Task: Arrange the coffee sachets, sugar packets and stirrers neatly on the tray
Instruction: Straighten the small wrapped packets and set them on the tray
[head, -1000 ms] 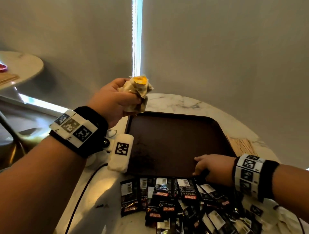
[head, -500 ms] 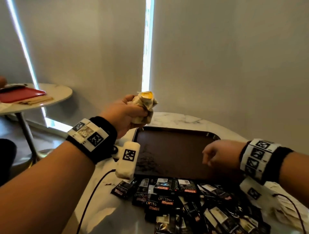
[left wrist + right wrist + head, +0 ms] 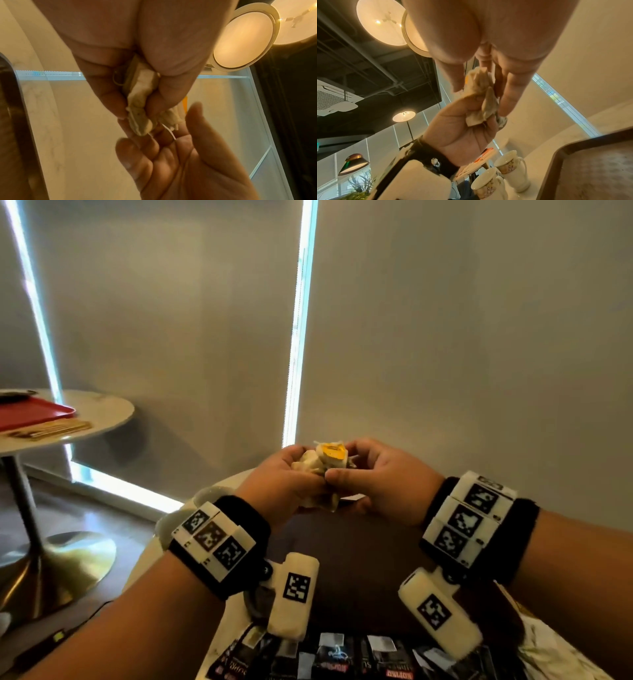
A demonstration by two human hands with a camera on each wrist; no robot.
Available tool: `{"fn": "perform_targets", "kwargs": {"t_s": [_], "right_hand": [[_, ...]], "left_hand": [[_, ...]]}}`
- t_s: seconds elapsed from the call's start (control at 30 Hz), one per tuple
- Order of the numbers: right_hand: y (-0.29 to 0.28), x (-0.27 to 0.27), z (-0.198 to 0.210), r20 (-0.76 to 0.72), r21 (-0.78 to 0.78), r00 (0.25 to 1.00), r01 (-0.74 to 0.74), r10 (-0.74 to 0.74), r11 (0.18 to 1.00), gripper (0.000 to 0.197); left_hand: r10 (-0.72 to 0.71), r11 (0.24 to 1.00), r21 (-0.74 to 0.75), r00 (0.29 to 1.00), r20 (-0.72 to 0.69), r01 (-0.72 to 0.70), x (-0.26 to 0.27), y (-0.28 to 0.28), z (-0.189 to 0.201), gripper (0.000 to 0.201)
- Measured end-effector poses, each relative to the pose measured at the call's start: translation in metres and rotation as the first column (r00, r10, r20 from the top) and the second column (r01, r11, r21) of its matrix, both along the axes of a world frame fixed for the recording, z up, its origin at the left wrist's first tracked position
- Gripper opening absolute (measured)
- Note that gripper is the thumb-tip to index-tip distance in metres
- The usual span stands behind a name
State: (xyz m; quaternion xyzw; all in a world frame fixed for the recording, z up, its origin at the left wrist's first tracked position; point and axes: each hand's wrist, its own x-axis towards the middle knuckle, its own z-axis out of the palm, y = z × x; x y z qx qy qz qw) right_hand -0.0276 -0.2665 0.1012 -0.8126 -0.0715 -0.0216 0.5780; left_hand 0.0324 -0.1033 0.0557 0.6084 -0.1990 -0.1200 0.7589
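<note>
L hand (image 3: 287, 477) grips a bunch of cream packets (image 3: 325, 462), fingers curled round it, thumb on top; one packet shows a yellow end at 12 o'clock of the bunch. R hand (image 3: 380, 481) meets it from 3 o'clock, thumb and fingers loosely curled on the bunch's far side, touching it; can't tell how firm its hold is. In the L wrist view the R palm lies spread just under the bunch's lower end. Both hands are up in the air over the tray (image 3: 359, 577), apart from it.

Near to far: black sachets (image 3: 329, 655) lie in a rough row at 6 o'clock on the marble table, along the tray's near edge, some overlapping. More pale packets (image 3: 548, 652) sit at 4 o'clock, by the R forearm. Brown tray next, its bed mostly hidden by wrists. Two floral mugs (image 3: 508, 167) stand by the tray's L rim, per R wrist view. Far off at 9 o'clock, a 2nd round table w/ a red tray (image 3: 30, 412) and sticks (image 3: 54, 429) beside it.
</note>
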Motion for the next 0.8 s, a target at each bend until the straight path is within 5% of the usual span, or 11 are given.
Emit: {"fn": "perform_targets", "kwargs": {"t_s": [0.37,0.63,0.8], "right_hand": [[-0.001,0.056,-0.03,-0.023,-0.106,0.996,0.078,-0.081,0.991,0.024],[-0.008,0.077,-0.047,-0.095,-0.044,0.995,0.036,-0.04,0.998,0.026],[-0.005,0.087,-0.048,-0.046,-0.177,0.998,0.03,-0.038,0.984,0.026]], "left_hand": [[-0.009,0.999,0.04,1.0,-0.013,0.01,0.042,-0.005,-0.043,0.037],[-0.08,0.978,-0.201,0.987,-0.138,0.051,0.049,-0.007,-0.069,0.055],[-0.038,0.965,-0.261,0.983,-0.179,-0.01,0.053,-0.008,-0.075,0.047]]}}
